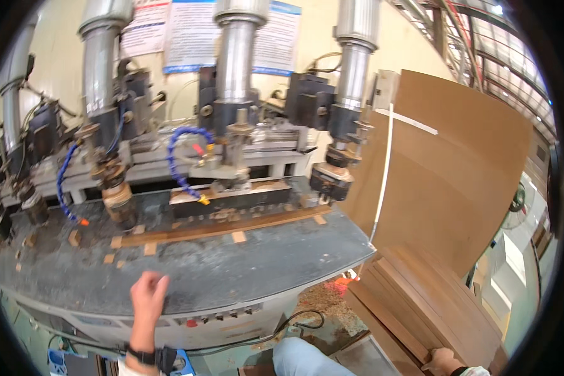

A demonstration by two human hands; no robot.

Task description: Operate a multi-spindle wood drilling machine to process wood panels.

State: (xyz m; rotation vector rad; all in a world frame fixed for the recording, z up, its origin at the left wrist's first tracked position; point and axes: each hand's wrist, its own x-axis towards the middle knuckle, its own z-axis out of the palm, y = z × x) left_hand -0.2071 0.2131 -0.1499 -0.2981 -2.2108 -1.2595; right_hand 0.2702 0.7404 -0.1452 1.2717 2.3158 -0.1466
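My left hand (149,291) is raised over the front of the dark grey machine table (232,276), its fingers curled in and nothing visible in them. A dark band is on that wrist. Farther back, a long, narrow wooden strip (188,235) lies across the table among small wood pieces (239,237). At the lower right, my right hand (442,361) has its fingers closed at the edge of a brown wooden board (398,319) on a stack of long boards. Its fingertips are partly hidden.
Metal cylinders with spindle heads (335,172) stand along the table's back, beside blue flexible hoses (172,153). A tall brown panel (445,169) rises to the right. Buttons (218,318) line the front, above a black cable (294,319). Wood chips (332,307) litter the floor.
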